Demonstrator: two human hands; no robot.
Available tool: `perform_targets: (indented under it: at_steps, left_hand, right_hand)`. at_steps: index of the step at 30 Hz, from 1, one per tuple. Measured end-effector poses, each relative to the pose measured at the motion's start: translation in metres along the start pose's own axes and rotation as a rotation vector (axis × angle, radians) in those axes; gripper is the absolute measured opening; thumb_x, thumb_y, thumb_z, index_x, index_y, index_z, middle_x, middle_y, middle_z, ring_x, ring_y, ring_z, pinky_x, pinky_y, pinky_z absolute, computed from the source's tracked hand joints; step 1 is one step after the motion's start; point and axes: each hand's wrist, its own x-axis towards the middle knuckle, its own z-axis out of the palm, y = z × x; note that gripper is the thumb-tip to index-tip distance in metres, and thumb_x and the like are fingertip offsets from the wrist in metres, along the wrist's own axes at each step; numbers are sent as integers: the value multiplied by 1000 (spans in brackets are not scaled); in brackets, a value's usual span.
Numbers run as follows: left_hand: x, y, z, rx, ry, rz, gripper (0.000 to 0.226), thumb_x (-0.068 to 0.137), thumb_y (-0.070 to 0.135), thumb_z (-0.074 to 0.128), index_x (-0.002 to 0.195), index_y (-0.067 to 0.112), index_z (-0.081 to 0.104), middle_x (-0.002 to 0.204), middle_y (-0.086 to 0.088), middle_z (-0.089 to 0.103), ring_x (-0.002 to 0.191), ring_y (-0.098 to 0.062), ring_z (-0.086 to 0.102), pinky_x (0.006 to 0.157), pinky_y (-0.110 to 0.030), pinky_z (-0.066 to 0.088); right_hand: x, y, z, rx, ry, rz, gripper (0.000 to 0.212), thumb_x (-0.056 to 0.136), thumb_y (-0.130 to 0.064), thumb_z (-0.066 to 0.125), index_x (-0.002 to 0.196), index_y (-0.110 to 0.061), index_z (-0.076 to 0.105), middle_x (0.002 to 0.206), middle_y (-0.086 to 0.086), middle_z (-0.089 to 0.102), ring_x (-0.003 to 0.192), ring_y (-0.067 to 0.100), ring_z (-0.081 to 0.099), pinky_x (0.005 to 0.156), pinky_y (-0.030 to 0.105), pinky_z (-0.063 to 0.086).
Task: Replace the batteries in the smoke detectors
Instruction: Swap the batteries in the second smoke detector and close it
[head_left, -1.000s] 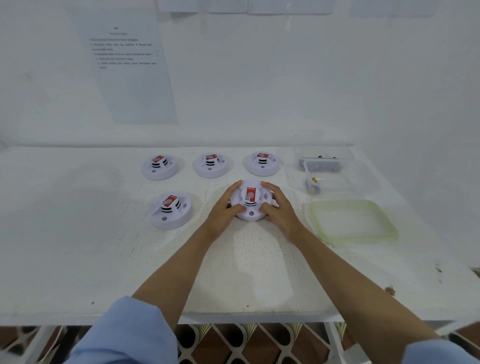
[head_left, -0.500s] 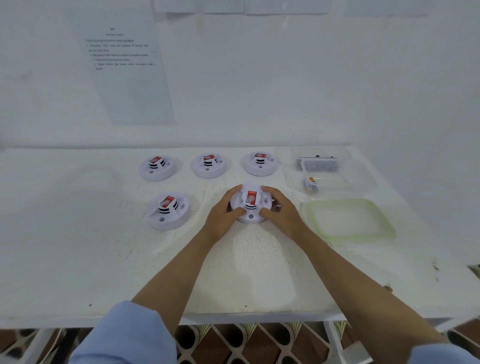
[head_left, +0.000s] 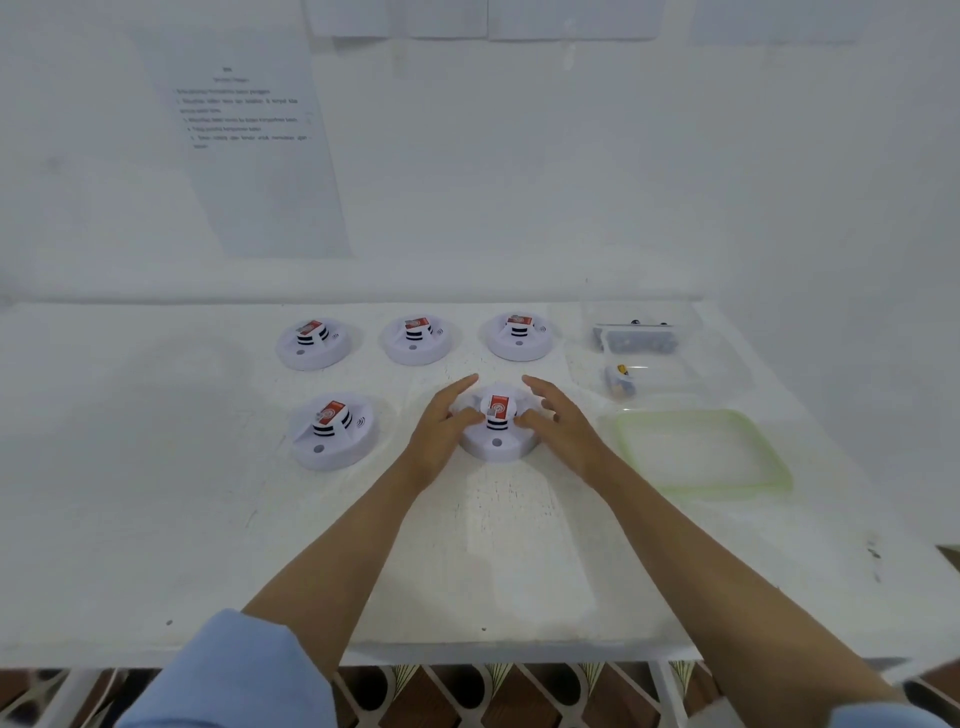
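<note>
Five white round smoke detectors lie on the white table (head_left: 156, 509), each with a red label on its raised hub. My two hands flank the front middle detector (head_left: 497, 442). My left hand (head_left: 441, 431) rests at its left side with the thumb against the hub and the fingers stretched out straight. Mirroring it on the right, my right hand (head_left: 565, 431) has its thumb at the hub and its fingers straight. The other detectors sit at front left (head_left: 335, 436) and in a back row (head_left: 313, 347), (head_left: 421, 342), (head_left: 519, 339).
At the back right stands a clear container (head_left: 636, 336) with dark batteries. In front of it a second clear tub (head_left: 675, 379) holds a battery (head_left: 621, 382). A green-rimmed lid (head_left: 779, 470) lies right of my right hand. Paper sheets hang on the wall.
My fingers, curled round the front middle detector's rim before, have straightened and lifted. Both thumbs have moved in to the raised hub. The detector stays in place.
</note>
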Motion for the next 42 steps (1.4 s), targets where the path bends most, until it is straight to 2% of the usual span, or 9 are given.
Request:
perform_targets:
  at_steps: [10, 21, 25, 27, 30, 32, 37, 40, 42]
  left_hand:
    - [68, 40, -9, -65, 7, 6, 52, 86, 13, 63, 134, 20, 43, 125, 0, 47, 117, -12, 41, 96, -26, 35]
    - [148, 29, 9, 96, -168, -50, 81, 75, 11, 76, 142, 13, 31, 142, -5, 38, 130, -19, 37, 98, -24, 36]
    - [162, 25, 15, 156, -225, 18, 52, 69, -4, 77, 106, 20, 49, 96, 12, 50, 89, -2, 51, 71, 1, 41]
    - [167, 20, 17, 194, -251, 32, 48, 61, 9, 84, 97, 17, 54, 95, 5, 60, 87, -10, 59, 76, -7, 49]
    - [170, 12, 21, 191, -181, 30, 62, 40, 37, 82, 93, 11, 65, 94, -11, 69, 90, -27, 65, 84, -41, 55]
    - [171, 11, 22, 190, -165, 23, 58, 38, 36, 82, 88, 10, 67, 90, -15, 69, 85, -29, 66, 81, -43, 55]
    - [165, 22, 14, 116, -146, 25, 63, 40, 30, 87, 96, 12, 65, 98, -12, 68, 86, -16, 65, 79, -26, 56]
    - [164, 42, 12, 91, -115, 52, 50, 54, 3, 87, 86, 26, 56, 88, 8, 61, 77, 2, 61, 71, -8, 49]
    - [165, 58, 16, 101, -101, 105, 49, 50, 11, 87, 86, 22, 56, 86, 3, 62, 76, -1, 60, 72, -14, 49]
  right_hand:
    - [66, -29, -22, 76, 182, -5, 46, 91, -19, 55, 135, -19, 42, 139, 2, 43, 124, 17, 42, 93, 24, 32]
    - [139, -11, -27, -48, 216, 82, 49, 93, -28, 51, 139, -18, 38, 144, 6, 41, 128, 21, 42, 93, 22, 32]
    - [151, -2, -26, -103, 216, 94, 49, 91, -32, 53, 138, -19, 41, 142, 5, 44, 128, 21, 43, 105, 30, 33]
    - [154, 1, -25, -149, 227, 87, 49, 91, -31, 53, 136, -18, 43, 138, 7, 49, 125, 22, 45, 108, 35, 33]
    - [156, 5, -23, -167, 253, 74, 45, 90, -31, 53, 134, -20, 46, 133, 6, 53, 122, 23, 48, 108, 40, 35]
    - [156, 7, -21, -178, 264, 60, 45, 90, -32, 52, 134, -22, 45, 133, 4, 53, 123, 23, 46, 108, 40, 35]
    - [153, -7, -19, -43, 243, 33, 46, 91, -26, 52, 136, -20, 42, 134, 4, 45, 124, 21, 44, 104, 32, 38]
    - [150, -26, -25, 68, 275, -32, 45, 92, -19, 52, 136, -14, 42, 135, 5, 44, 124, 18, 44, 95, 21, 36]
    - [147, -39, -36, 131, 296, -65, 43, 91, -18, 54, 133, -14, 45, 135, 6, 46, 122, 18, 47, 94, 22, 38]
